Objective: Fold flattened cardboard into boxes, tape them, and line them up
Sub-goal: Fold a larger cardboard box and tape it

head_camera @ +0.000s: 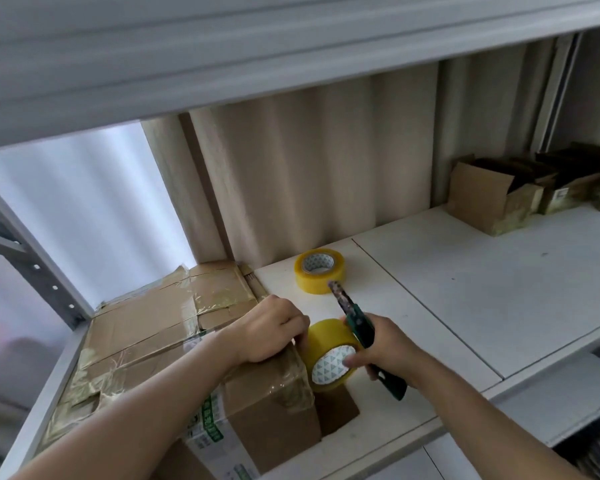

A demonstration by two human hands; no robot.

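Two tape rolls in view: one yellow roll point(331, 355) held on edge at the box point(257, 403) top corner, spare roll point(319, 270) lying flat on the white shelf point(482, 289) further back. L hand point(274, 332) fingers curled, pressing tape end onto the box edge; R hand point(381, 348) grips roll plus green-handled cutter point(364, 336), blade out. Judgement: keep strip taut, cut close to corner w/ blade angled away from L fingers, then smooth down; cardboard matte brown, old tape glossy & wrinkled, rolls translucent w/ printed core

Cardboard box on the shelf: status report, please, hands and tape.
Left hand pressing brown cardboard box. Right hand gripping yellow tape roll plus green utility knife. Spare yellow roll behind, not obstructing.
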